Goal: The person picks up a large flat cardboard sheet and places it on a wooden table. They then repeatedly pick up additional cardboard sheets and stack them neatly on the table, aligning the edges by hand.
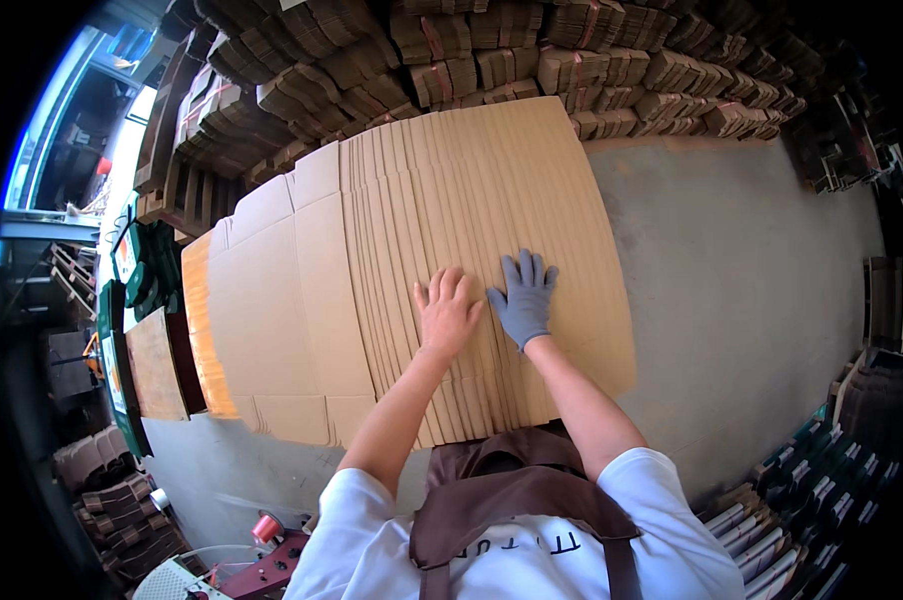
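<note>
A wide row of flat cardboard sheets [412, 230] lies fanned out in front of me, each overlapping the one beside it, with creased flaps showing at the left end. My left hand [450, 308], bare, rests on the overlapping edges near the middle, fingers slightly spread. Just to its right, my right hand [526, 300] wears a grey glove and lies flat on the smooth top sheet, fingers apart. Neither hand grips anything. Both palms are hidden against the cardboard.
Stacked bundles of folded cardboard [582, 70] line the far side. Wooden pallets [197, 195] stand at the far left. Orange-wrapped material [204, 330] borders the sheets' left end. A maroon machine with a red spool [267, 528] is at the lower left. Grey floor [732, 270] extends to the right.
</note>
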The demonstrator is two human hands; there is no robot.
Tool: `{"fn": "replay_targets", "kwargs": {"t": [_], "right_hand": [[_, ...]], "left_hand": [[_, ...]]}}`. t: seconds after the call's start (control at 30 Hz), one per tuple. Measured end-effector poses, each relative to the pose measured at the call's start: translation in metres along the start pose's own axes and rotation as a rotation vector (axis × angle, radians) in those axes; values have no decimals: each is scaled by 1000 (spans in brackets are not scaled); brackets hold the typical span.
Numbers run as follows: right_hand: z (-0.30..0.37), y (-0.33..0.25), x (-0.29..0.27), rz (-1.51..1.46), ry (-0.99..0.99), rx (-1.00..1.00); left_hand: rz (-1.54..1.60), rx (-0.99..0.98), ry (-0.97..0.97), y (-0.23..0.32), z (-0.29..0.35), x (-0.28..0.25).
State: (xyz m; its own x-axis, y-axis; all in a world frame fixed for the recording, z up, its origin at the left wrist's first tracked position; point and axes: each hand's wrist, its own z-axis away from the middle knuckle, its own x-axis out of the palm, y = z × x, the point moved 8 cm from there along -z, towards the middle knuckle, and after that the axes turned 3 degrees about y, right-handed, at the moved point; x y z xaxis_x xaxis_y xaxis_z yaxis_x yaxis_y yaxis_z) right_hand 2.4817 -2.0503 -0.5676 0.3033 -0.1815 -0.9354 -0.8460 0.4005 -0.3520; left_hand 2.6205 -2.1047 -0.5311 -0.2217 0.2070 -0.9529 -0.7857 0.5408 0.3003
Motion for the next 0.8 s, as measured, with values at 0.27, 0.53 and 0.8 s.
{"fn": "replay_targets", "kwargs": {"t": [0.27, 0.53, 0.8], "right_hand": [[1, 3, 2, -11, 23, 0], [3, 5, 3, -27, 39, -2], [6, 2, 8, -10, 19, -7]], "left_hand": [[22, -119, 66, 6, -6, 14], [2, -129, 15, 4, -7, 20], [19, -134, 14, -5, -4, 18]]}}
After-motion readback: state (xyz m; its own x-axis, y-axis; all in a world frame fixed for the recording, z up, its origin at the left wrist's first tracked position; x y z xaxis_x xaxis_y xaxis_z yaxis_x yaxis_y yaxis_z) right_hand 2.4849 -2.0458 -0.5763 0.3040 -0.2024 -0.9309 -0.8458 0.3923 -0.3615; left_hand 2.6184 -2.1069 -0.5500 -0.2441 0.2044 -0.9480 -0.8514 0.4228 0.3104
